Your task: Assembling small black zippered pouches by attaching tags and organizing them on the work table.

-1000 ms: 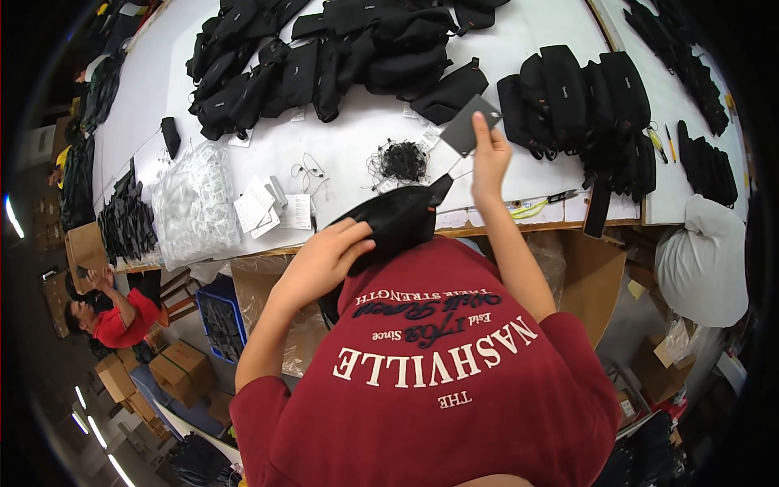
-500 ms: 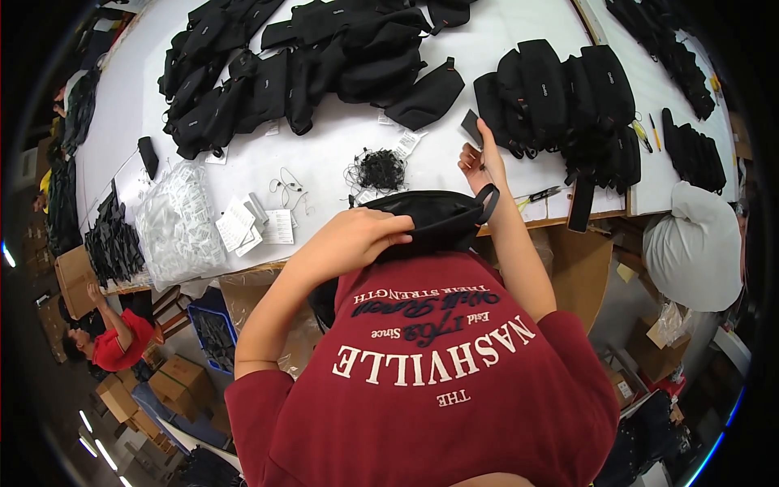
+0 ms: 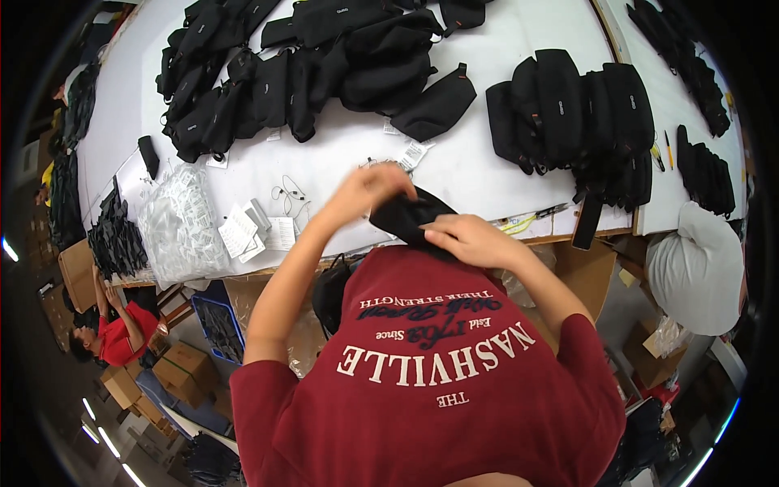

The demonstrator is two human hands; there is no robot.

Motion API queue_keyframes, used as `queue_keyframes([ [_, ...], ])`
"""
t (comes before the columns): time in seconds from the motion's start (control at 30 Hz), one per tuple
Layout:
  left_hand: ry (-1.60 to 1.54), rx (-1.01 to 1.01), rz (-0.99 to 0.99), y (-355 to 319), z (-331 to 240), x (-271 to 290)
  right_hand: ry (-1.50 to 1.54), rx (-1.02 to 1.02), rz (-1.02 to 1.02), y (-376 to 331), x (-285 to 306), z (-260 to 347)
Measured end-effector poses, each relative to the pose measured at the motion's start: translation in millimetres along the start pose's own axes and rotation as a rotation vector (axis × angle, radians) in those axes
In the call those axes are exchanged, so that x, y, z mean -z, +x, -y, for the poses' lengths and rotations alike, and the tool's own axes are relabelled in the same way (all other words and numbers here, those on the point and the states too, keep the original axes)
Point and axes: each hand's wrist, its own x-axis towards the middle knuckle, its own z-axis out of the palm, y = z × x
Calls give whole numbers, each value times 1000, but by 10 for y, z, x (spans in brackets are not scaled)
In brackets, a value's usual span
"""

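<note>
A black fabric pouch [image 3: 406,217] is held close to my body at the near table edge. The fingers of my right hand [image 3: 471,239] are closed on its right edge, thumb on top. At the pouch's upper left is my left hand [image 3: 373,191], its fingers bent and smeared by motion; whether it grips the fabric cannot be made out. Partly hidden behind the left hand are thin black cords [image 3: 380,165] on the white table. White paper tags [image 3: 243,231] lie to the left, beside a loose cord [image 3: 290,195].
Black bags [image 3: 324,73] are piled across the far table, with another stack [image 3: 560,105] at right. A clear plastic bag of white tags [image 3: 182,223] sits left. Scissors [image 3: 552,210] lie by the near edge. A person in red [image 3: 128,334] works at far left.
My right hand has come in from the right and taken hold of the pouch's edge; the dark card it held up is no longer seen. My left hand has moved up and away from me.
</note>
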Motion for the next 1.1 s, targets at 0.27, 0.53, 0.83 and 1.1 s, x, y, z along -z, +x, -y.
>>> queue_keyframes([
  [0.27, 770, 91, -971, 998, 1703, 161, -252, -18, -209, -1, -237, -138],
  [0.53, 117, -209, -920, 223, 525, 209, -418, 120, -405, -27, -234, 74],
  [0.83, 113, -322, -946, -841, -17, -90, -693, 494, -585, 114, -84, 730],
  [1.1, -914, -198, -636, -757, 114, -372, -305, 478, -756, 281, -391, 1116],
])
